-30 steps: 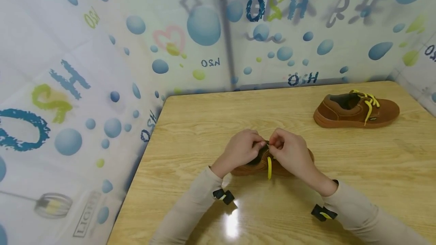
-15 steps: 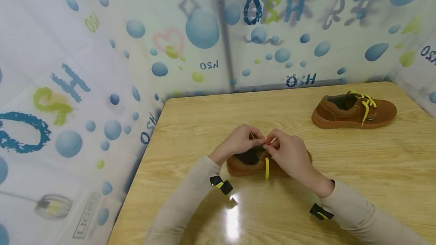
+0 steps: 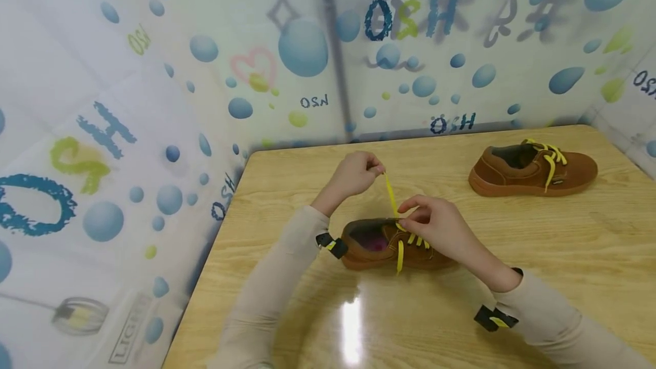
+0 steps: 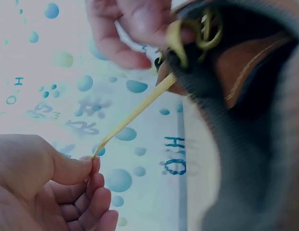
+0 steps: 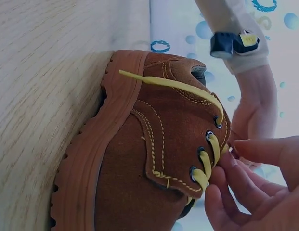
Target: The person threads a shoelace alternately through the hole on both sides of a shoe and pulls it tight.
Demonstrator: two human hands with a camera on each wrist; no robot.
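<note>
A brown low shoe (image 3: 365, 259) with yellow laces sits on the wooden table, toe to the right. My left hand (image 3: 352, 175), raised above and behind it, pinches the tip of one shoelace (image 4: 132, 115) between thumb and forefinger. That lace runs taut from the far-side top eyelet. My right hand (image 3: 439, 225) is at the lacing, its curled thumb and fingers gripping the far eyelet edge of the shoe. In the right wrist view the other lace end (image 5: 178, 86) hangs loose over the near side, and laces cross several eyelets (image 5: 201, 156).
A second brown shoe (image 3: 533, 174), its yellow laces threaded, stands at the back right of the table (image 3: 287, 187). A printed wall covering (image 3: 287, 113) with blue drops closes off the back and left. Glare shows on the near tabletop.
My left hand has moved from the shoe's eyelets up and away toward the back, drawing the lace out taut. The right hand stays at the lacing, and more of the shoe opening shows.
</note>
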